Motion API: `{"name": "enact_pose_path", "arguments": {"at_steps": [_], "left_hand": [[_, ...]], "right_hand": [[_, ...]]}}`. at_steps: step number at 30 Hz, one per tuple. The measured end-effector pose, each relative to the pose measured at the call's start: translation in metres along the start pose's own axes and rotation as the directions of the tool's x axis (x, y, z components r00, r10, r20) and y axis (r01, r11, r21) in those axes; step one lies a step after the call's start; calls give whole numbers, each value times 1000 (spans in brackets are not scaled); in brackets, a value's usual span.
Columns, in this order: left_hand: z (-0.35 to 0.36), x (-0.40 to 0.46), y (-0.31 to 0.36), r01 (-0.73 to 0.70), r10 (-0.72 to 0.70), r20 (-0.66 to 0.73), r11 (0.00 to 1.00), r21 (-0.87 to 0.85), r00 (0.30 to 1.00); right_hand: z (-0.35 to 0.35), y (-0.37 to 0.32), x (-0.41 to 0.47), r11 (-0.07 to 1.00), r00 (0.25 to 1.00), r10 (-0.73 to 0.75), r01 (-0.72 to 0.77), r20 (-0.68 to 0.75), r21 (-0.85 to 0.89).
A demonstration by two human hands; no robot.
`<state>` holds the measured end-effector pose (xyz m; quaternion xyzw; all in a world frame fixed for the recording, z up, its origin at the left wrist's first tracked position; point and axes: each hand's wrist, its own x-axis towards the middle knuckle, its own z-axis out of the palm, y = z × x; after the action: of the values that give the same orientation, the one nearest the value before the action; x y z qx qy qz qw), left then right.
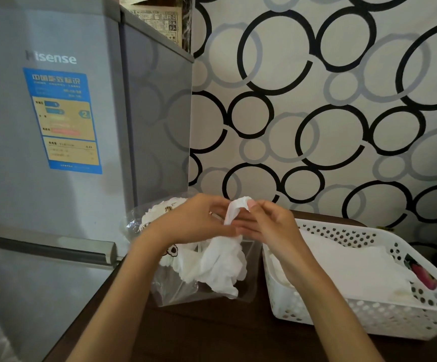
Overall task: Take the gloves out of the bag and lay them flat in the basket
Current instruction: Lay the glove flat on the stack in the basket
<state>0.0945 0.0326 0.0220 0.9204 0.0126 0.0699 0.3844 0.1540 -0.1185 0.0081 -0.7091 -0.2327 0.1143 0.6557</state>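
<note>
Pinching a white glove point(234, 212) between them, the left hand point(199, 220) and right hand point(267, 226) meet above the bag point(204, 291), with fingers curled round the thin fabric. The right hand's thumb and forefinger grip the glove's upper edge, which sticks up just past the fingertips, while the left hand holds it from the other side, a small ring-like glint showing on one finger. The rest of the glove hangs down from the hands in crumpled folds and runs into the mouth of the clear plastic bag directly beneath; whether it is one glove or several bunched together cannot be told. More white pieces with scalloped edges lie inside the bag, behind the left wrist. The bag sits on a dark brown table point(212, 335). Just right of the bag, on the same table, stands a white perforated basket point(369, 317), and flat white fabric point(355, 273) already lies across its bottom; something pink and dark shows at its far right corner, too blurred to identify. Left of the table stands a grey fridge point(55, 178) bearing a blue and yellow label point(64, 121). Behind everything hangs a wall covering point(342, 100) printed with black and grey rings.
</note>
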Motion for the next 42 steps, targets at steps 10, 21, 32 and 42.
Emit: {"name": "enact_pose_path", "arguments": {"at_steps": [10, 21, 32, 42], "left_hand": [[-8, 3, -21, 199, -255, -387, 964, -179, 886], [-18, -2, -6, -85, -283, -543, 827, -556, 791], [-30, -16, 14, -249, -244, -520, 664, -704, 818], [-9, -10, 27, -133, -91, -226, 581, -803, 970]], "right_hand": [[23, 2, -28, 548, 852, 290, 225, 436, -806], [34, 34, -20, 396, 784, 460, 239, 417, -886], [10, -8, -28, 499, 842, 335, 222, 422, -838], [-20, -13, -11, 991, 908, 78, -25, 413, -132]]}}
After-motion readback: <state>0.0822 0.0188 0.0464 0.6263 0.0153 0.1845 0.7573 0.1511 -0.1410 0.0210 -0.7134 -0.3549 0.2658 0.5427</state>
